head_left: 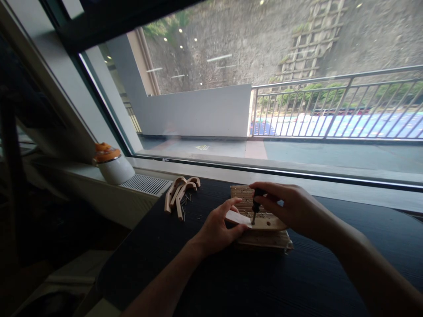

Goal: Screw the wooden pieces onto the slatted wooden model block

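Observation:
My right hand (280,198) is closed round the dark handle of a screwdriver (257,203), which stands nearly upright. Its tip meets a pale wooden piece (264,223) close to a hole. My left hand (223,224) grips the left end of that piece, thumb in front and fingers behind, beside a white strip (238,217). Beneath the wooden piece lies a stack of corrugated cardboard (264,240) with many small holes in its upper face. Whether a screw sits under the screwdriver tip is too small to tell.
Several curved wooden hooks (178,193) lie at the back left of the black table (148,259), with loose screws (185,203) beside them. A white container with an orange top (114,165) stands on the sill by a vent grille (147,183). A large window borders the table's far side.

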`<state>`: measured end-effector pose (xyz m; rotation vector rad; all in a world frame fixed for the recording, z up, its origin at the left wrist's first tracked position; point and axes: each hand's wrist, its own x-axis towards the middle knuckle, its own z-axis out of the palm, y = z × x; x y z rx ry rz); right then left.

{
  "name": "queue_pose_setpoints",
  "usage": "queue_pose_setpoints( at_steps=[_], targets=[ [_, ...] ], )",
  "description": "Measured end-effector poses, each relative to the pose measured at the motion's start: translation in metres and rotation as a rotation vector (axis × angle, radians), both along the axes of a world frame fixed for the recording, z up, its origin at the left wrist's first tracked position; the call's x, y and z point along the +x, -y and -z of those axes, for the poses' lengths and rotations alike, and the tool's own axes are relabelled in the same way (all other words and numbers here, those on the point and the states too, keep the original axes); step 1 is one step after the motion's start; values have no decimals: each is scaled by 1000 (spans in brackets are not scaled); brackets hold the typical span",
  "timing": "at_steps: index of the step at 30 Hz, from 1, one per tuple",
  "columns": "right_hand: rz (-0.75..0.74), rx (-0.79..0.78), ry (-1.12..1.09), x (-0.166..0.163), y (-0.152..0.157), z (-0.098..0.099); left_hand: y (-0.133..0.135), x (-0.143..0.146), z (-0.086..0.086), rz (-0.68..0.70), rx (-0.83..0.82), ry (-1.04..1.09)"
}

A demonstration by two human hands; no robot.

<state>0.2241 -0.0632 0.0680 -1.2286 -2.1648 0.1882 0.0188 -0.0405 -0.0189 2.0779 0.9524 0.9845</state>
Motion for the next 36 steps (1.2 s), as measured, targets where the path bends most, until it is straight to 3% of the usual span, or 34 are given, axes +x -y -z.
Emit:
queue_pose_setpoints(
  at_steps=[8, 21, 29, 36],
  targets=[
    [-56, 35, 35, -4, 6, -4, 0, 0, 0, -3, -1, -1],
    [101, 64, 93, -2, -1, 0, 0, 0, 2, -12, -9, -7],
    [-93, 21, 46, -4, 5, -4, -1, 0, 1, -4, -8, 3],
    [-43, -10, 7, 2, 2, -3, -1, -1, 3, 3, -10, 3]
  ],
)
